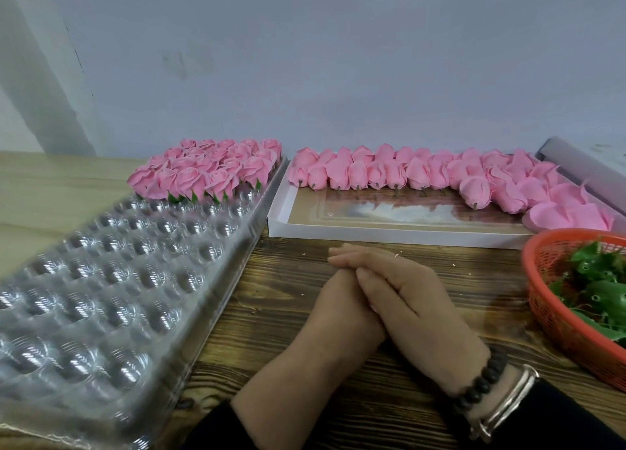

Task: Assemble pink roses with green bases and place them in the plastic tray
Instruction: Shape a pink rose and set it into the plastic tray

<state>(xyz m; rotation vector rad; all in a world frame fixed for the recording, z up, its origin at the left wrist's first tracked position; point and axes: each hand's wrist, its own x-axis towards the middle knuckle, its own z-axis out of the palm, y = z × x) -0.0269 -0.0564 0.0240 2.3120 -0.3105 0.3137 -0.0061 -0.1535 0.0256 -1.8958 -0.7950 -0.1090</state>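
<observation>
The dark wood-grain table [338, 398] carries a clear plastic tray [111, 280] at left, a shallow white box [389, 231] at the back, a red mesh basket [555, 321] at right, and possibly a grey roll [582, 165] behind the box.

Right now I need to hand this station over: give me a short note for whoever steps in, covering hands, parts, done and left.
Hands: left hand and right hand rest together on the table, right laid over left, holding nothing.
Parts: bare pink roses lie in rows in the white box, far centre-right. Green bases sit in the red basket, right.
Done: finished roses with green bases fill the far rows of the plastic tray, left.
Left: most near tray pockets are unfilled; many roses in the box lack bases. Next, probably pick up a rose and a base.
</observation>
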